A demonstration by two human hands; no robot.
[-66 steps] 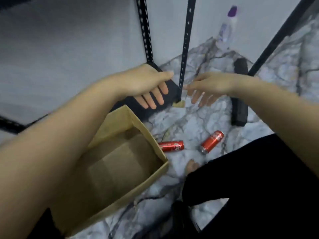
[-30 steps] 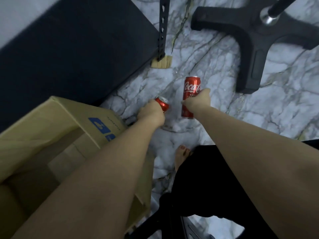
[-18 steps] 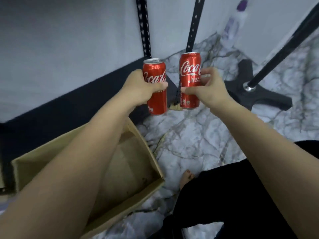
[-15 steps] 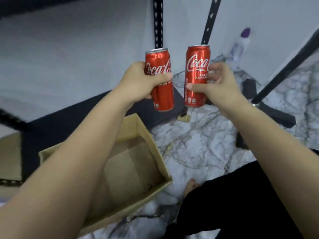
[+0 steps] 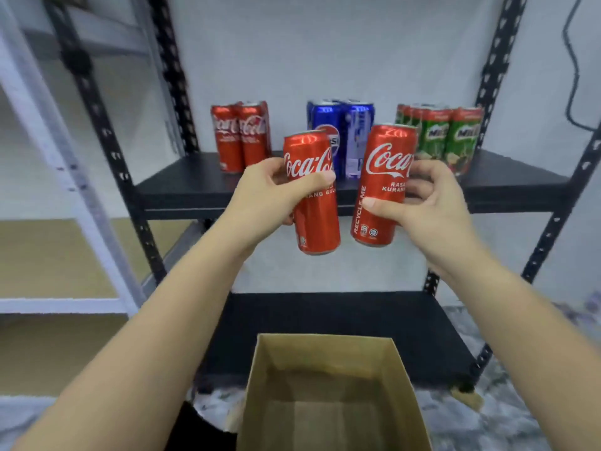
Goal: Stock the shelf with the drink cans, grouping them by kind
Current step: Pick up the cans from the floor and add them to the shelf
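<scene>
Head view — close, facing the shelf [image 5: 325, 187]

The shelf [image 5: 182, 187] board lies bare along its front edge and at its left end beside the Coca-Cola cans [image 5: 240, 138]. Those cans, the Pepsi cans [image 5: 341, 125] and the Milo cans [image 5: 445, 135] block the back, with narrow gaps between groups.

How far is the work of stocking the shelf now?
Done: red Coca-Cola cans, blue Pepsi cans and green Milo cans stand grouped on the shelf. In hand: the left hand and right hand each hold one Coca-Cola can. Left: place both by the red group. The box looks empty.
</scene>
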